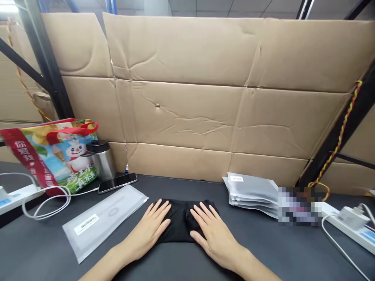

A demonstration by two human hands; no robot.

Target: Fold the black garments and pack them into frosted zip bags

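A small folded black cloth (182,220) lies on the dark table (278,249) in front of me. My left hand (150,228) rests flat on its left part, fingers stretched out. On the cloth's right part my right hand (212,232) lies flat too, fingers spread. Neither hand grips anything. One frosted plastic bag (102,218) with a white label lies flat just left of my left hand.
A stack of frosted bags (252,193) sits to the right. At the left are a phone (117,182), a steel flask (102,158), a colourful tote bag (55,154) and white cables. Power strips (351,228) lie at both table ends. Cardboard sheets (205,97) wall off the back.
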